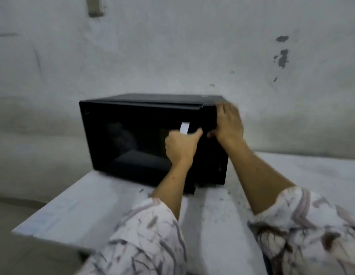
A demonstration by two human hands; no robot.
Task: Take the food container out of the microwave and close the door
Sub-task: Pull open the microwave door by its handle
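Note:
A black microwave stands on a white counter against the wall. Its dark glass door is swung out a crack at the right edge. My left hand is curled around that right door edge, next to a small white sticker. My right hand lies flat, fingers spread, against the microwave's right front corner over the control panel. The food container is not visible; the inside is dark behind the glass.
The white counter has dark specks and drops off at its left edge, with floor below. A stained white wall rises right behind the microwave. My patterned sleeves fill the lower foreground.

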